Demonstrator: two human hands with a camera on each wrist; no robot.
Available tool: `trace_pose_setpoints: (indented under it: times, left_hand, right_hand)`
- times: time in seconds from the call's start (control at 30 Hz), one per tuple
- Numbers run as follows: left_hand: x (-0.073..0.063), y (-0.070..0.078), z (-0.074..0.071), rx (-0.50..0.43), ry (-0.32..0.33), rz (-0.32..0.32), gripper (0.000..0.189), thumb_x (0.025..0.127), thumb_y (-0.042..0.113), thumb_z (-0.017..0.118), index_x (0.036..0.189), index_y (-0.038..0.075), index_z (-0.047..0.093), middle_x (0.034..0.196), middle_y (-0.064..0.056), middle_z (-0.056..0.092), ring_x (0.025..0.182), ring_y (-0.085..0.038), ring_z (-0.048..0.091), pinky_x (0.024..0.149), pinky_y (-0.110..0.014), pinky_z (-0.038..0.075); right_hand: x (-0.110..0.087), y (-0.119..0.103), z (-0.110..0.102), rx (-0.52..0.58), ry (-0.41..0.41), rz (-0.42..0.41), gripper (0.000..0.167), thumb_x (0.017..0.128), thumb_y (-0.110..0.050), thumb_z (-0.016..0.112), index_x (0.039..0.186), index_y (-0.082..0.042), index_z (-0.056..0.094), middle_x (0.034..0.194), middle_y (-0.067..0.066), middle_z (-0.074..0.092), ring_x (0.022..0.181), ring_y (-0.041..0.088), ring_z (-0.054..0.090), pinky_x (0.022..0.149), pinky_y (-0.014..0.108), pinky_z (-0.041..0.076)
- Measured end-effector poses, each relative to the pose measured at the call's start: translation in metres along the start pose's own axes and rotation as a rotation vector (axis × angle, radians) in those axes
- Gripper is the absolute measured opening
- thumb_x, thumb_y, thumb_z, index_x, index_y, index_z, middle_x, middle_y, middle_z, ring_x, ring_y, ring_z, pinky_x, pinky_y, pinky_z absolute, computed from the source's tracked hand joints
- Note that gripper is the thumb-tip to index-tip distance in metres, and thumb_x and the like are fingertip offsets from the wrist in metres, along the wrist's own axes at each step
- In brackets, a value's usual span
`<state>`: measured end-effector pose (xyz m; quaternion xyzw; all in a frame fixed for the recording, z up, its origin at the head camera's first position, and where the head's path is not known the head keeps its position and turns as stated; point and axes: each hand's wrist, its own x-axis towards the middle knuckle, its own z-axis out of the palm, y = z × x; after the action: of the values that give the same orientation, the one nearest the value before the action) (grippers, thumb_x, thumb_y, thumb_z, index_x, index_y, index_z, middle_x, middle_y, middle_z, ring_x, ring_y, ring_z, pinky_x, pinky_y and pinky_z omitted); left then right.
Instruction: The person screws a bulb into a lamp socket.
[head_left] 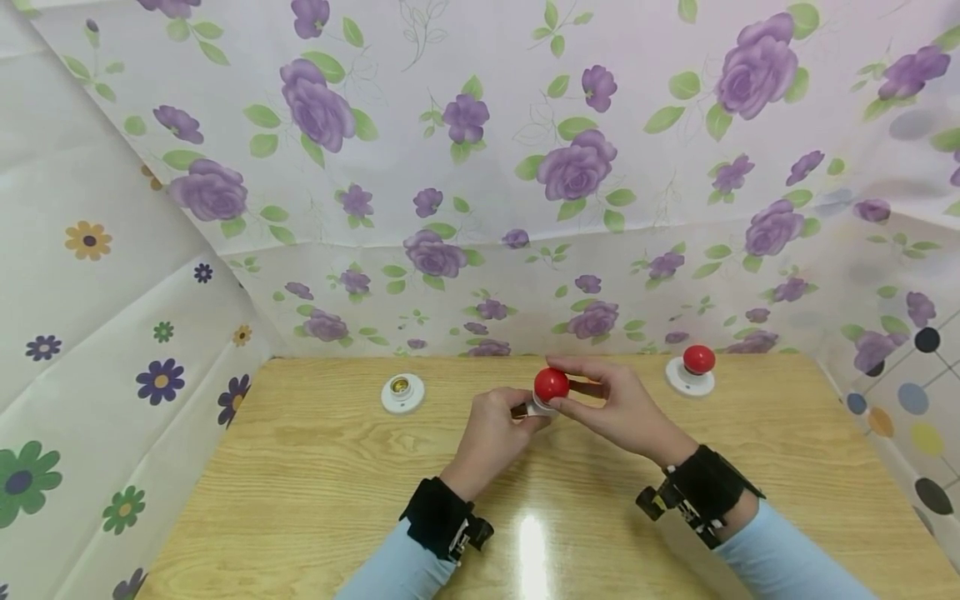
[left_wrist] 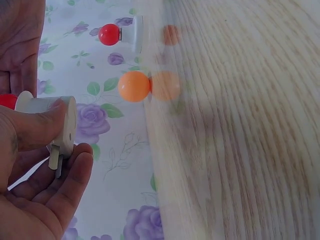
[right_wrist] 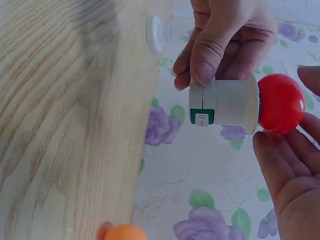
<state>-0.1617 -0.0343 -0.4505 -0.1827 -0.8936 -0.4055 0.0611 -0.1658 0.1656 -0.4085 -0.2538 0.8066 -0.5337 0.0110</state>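
My left hand grips a white plug-in lamp socket between thumb and fingers. Two flat metal prongs stick out of its base in the left wrist view, and a small green-edged switch shows on its side. A round red bulb sits in the socket's mouth. Around that bulb curve the thumb and fingers of my right hand, with a fingertip right at the socket's rim in the right wrist view. Both hands hold these above the table, near its back edge.
On the wooden table, a round white lamp base with a brass-coloured screw socket stands at back left. Another white base holds a red bulb at back right. An orange ball-shaped thing shows near the flowered cloth.
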Motion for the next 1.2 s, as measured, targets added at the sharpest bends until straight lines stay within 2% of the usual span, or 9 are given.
trace_pose_setpoints:
  times: [0.3, 0.43, 0.57, 0.77, 0.93, 1.03, 1.2]
  left_hand:
    - [0.000, 0.001, 0.000, 0.010, -0.008, 0.006, 0.020, 0.080, 0.026, 0.074, 0.100, 0.022, 0.073, 0.090, 0.009, 0.072, 0.081, 0.000, 0.063, 0.069, -0.018, 0.051]
    - [-0.001, 0.002, 0.001, 0.021, 0.004, 0.013, 0.020, 0.079, 0.025, 0.075, 0.098, 0.020, 0.073, 0.088, 0.008, 0.072, 0.077, 0.001, 0.061, 0.066, -0.017, 0.050]
    - [-0.001, 0.004, 0.001, 0.028, 0.012, 0.018, 0.019, 0.079, 0.025, 0.075, 0.097, 0.019, 0.074, 0.085, 0.008, 0.072, 0.071, 0.002, 0.059, 0.062, -0.015, 0.048]
    - [-0.002, 0.005, 0.003, 0.030, 0.018, 0.017, 0.018, 0.080, 0.027, 0.074, 0.096, 0.019, 0.074, 0.081, 0.009, 0.070, 0.065, 0.000, 0.057, 0.057, -0.015, 0.047]
    - [-0.002, 0.005, 0.007, 0.018, 0.037, 0.023, 0.020, 0.081, 0.027, 0.073, 0.098, 0.017, 0.074, 0.085, 0.007, 0.072, 0.067, 0.001, 0.059, 0.058, -0.013, 0.048]
    - [-0.002, 0.005, 0.008, 0.011, 0.044, 0.026, 0.021, 0.081, 0.028, 0.073, 0.099, 0.017, 0.074, 0.085, 0.006, 0.072, 0.069, 0.001, 0.060, 0.060, -0.012, 0.048]
    - [-0.001, 0.004, 0.005, 0.007, 0.027, 0.031, 0.020, 0.081, 0.030, 0.073, 0.098, 0.019, 0.074, 0.084, 0.008, 0.071, 0.068, 0.001, 0.059, 0.061, -0.013, 0.049]
  right_hand:
    - [0.000, 0.003, -0.001, 0.028, -0.034, 0.008, 0.043, 0.085, -0.029, 0.069, 0.126, -0.029, 0.058, 0.134, -0.005, 0.054, 0.118, 0.012, 0.056, 0.092, 0.040, 0.050]
    - [-0.001, -0.009, -0.001, 0.032, -0.021, 0.043, 0.041, 0.084, -0.021, 0.069, 0.124, -0.023, 0.061, 0.132, -0.001, 0.056, 0.117, 0.015, 0.058, 0.091, 0.041, 0.050]
    - [-0.003, -0.023, -0.001, 0.021, 0.003, 0.081, 0.040, 0.083, -0.016, 0.071, 0.123, -0.016, 0.062, 0.129, 0.003, 0.059, 0.115, 0.017, 0.059, 0.088, 0.035, 0.052]
    - [-0.004, -0.025, 0.003, 0.056, 0.066, 0.096, 0.042, 0.080, -0.016, 0.074, 0.120, -0.008, 0.064, 0.123, 0.007, 0.063, 0.110, 0.021, 0.062, 0.081, 0.028, 0.054]
    - [-0.005, -0.022, 0.007, 0.017, 0.152, 0.075, 0.038, 0.078, -0.019, 0.076, 0.114, -0.010, 0.068, 0.117, 0.003, 0.067, 0.105, 0.015, 0.064, 0.083, 0.031, 0.054]
    - [-0.005, -0.023, 0.009, -0.003, 0.189, 0.060, 0.038, 0.076, -0.019, 0.077, 0.112, -0.010, 0.068, 0.115, 0.003, 0.068, 0.104, 0.015, 0.064, 0.085, 0.035, 0.054]
    - [-0.005, -0.023, 0.008, -0.009, 0.174, 0.029, 0.041, 0.076, -0.019, 0.078, 0.115, -0.012, 0.066, 0.119, 0.002, 0.066, 0.108, 0.017, 0.062, 0.089, 0.041, 0.052]
